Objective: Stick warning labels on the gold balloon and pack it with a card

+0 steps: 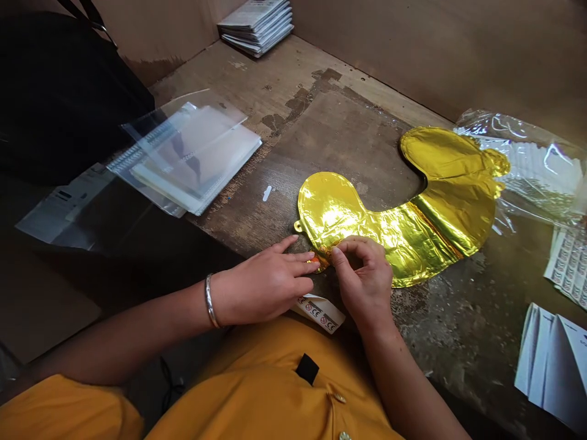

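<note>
A flat gold foil balloon (403, 238) with a curved shape and rounded ends lies on the brown worktable (257, 214). At its near left edge, my left hand (268, 282) rests with the fingers stretched out, their tips on a small orange-tinted part of the foil. My right hand (367, 284) is closed in a pinch on the balloon's near edge, thumb against forefinger. The exact spot between those fingers is partly hidden. Just below my left fingers, a strip of stickers (323, 315) printed with CE marks sticks out at the table's edge.
Clear plastic sleeves (197, 159) lie at the left, beside a black bag (59, 98). Folded papers (257, 24) are stacked in the back corner. To the right are a clear plastic bag (536, 165), sticker sheets (568, 263) and folded white leaflets (550, 360).
</note>
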A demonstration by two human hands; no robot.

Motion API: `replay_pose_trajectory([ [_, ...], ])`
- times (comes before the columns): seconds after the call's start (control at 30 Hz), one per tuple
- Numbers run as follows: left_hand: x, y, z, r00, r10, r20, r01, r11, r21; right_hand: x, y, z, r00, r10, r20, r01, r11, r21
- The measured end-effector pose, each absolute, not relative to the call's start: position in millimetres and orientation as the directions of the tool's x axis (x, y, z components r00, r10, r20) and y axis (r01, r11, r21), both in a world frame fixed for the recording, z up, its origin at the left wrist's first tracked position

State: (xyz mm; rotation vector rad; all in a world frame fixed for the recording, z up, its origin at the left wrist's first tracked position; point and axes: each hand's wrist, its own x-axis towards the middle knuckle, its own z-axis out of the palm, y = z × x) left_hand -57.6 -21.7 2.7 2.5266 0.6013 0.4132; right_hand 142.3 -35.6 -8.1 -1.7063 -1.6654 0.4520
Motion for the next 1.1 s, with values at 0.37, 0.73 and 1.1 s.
replay_pose_trajectory([
  [0.37,-57,-21,5,0.863,0.481,0.155,0.347,-0.786,0.511,143,-34,-16,0.062,0.961,0.271,0.789,0.119,-0.602],
  [0.73,-54,-22,7,0.862,0.495,0.112,0.379,-0.774,0.507,142,-29,-22,0.054,0.954,0.295,0.958,0.034,-0.284],
  [1.1,-62,-22,1,0.844,0.515,0.151,0.354,-0.746,0.564,166,-38,8,-0.5,0.822,0.272,0.783,0.563,-0.264],
])
